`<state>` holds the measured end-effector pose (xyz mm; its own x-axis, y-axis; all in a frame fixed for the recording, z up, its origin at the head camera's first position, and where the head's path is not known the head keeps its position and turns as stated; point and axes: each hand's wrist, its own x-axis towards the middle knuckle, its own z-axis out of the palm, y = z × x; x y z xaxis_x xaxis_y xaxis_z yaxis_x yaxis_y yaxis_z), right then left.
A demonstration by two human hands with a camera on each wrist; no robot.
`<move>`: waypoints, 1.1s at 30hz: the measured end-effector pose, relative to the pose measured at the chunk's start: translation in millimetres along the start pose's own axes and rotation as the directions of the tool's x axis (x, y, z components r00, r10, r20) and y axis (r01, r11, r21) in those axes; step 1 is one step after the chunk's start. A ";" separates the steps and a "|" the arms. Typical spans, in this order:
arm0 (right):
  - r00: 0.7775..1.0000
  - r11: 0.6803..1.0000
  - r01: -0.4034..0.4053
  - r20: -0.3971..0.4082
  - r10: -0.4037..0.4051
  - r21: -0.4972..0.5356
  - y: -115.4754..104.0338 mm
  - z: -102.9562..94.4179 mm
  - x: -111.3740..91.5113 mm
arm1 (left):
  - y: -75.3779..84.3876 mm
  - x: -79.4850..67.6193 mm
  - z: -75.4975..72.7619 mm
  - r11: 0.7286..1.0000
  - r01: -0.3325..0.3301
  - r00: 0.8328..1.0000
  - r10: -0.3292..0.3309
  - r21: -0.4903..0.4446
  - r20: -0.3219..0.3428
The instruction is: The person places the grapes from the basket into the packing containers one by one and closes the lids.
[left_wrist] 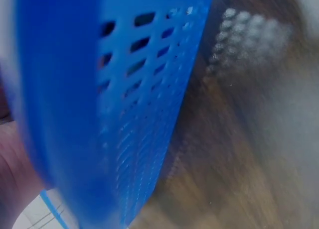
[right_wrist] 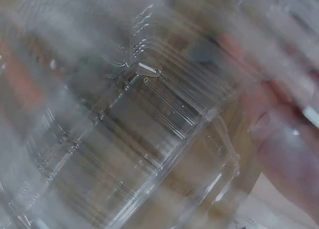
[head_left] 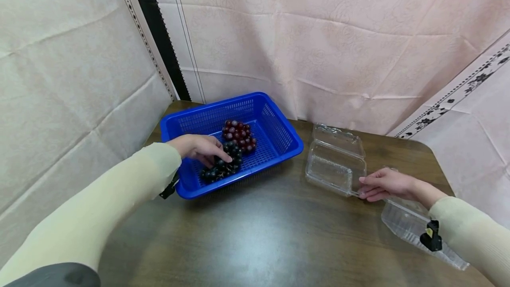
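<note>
Table point(head_left: 255, 234) | left hand point(head_left: 202, 148) grips black grapes point(head_left: 234, 163) | right hand point(head_left: 383, 184) touches container point(head_left: 332, 169)

— The basket point(head_left: 276, 125)?
— Bright blue, with rows of small holes across the walls.
— And inside?
— Dark red on one bunch of grapes point(head_left: 239, 135); near-black on the other bunch point(head_left: 234, 162).
— The clear boxes point(head_left: 328, 167)?
— Colourless.
— Sleeves point(head_left: 115, 198) and table point(head_left: 255, 220)?
— Pale cream; brown, with wood grain.
— Back cloth point(head_left: 338, 61)?
— Pinkish, faintly flowered. Black flowers on the white border point(head_left: 454, 96) at right.
</note>
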<state>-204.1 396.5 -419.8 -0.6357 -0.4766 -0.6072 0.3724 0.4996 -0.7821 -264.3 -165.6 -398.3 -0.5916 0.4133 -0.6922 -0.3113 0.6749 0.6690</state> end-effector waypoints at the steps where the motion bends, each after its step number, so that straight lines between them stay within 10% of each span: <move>1: 1.000 1.000 0.002 0.002 -0.002 0.000 0.0 -0.1 0.0 | 0.3 -0.8 -0.8 1.000 -0.006 1.000 0.006 -0.003 0.004; 33: 1.000 1.000 0.014 0.009 -0.014 0.001 -1.5 0.5 -1.5 | 5.5 -41.7 -39.0 0.951 -0.150 0.982 0.174 -0.269 0.068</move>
<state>-203.3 396.2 -417.8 -0.6349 -0.4901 -0.5973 0.3638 0.4923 -0.7907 -270.4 -203.0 -355.1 -0.5844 0.5654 -0.5820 -0.4073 0.4160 0.8131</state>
